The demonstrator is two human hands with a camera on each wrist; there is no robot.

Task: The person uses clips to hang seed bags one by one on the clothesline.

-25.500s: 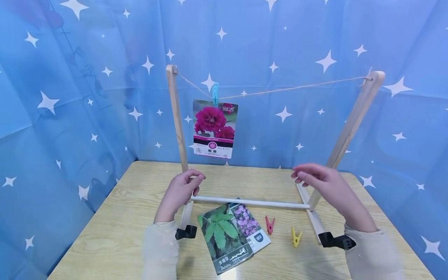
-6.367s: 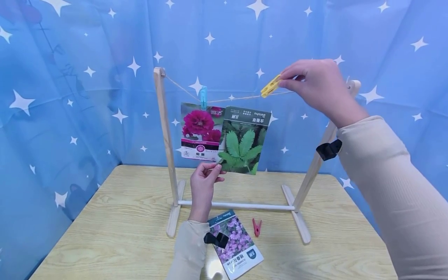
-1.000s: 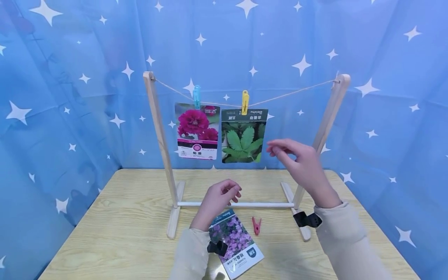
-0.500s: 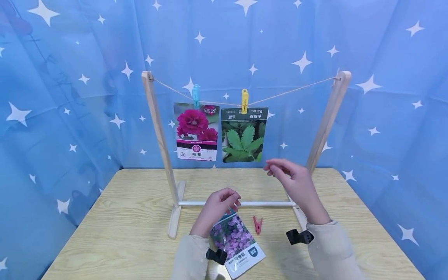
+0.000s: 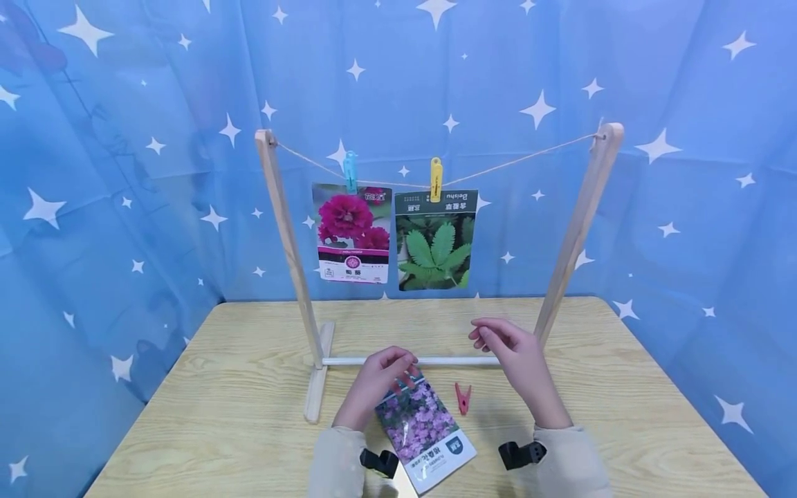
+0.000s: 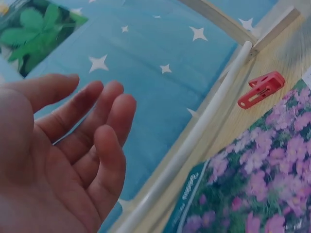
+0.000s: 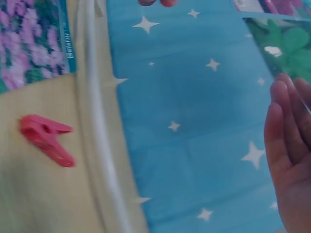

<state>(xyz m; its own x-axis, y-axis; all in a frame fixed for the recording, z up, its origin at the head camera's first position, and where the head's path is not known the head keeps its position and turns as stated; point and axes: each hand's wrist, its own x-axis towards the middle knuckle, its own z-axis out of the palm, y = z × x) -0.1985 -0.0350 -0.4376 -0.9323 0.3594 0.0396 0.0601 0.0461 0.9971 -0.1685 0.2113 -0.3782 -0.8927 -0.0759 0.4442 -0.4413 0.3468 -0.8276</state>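
Your left hand and right hand, both empty and loose, have lowered; the purple-flowered rectangular packet and red plastic clothespin seemingly remain unhung.

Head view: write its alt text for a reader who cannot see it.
A person's left hand and right hand, both empty, hover before a wooden frame whose string holds a pink-flower packet by a blue clothespin and a green-leaf packet by a yellow clothespin. A purple-flower packet and a red clothespin lie on the table.
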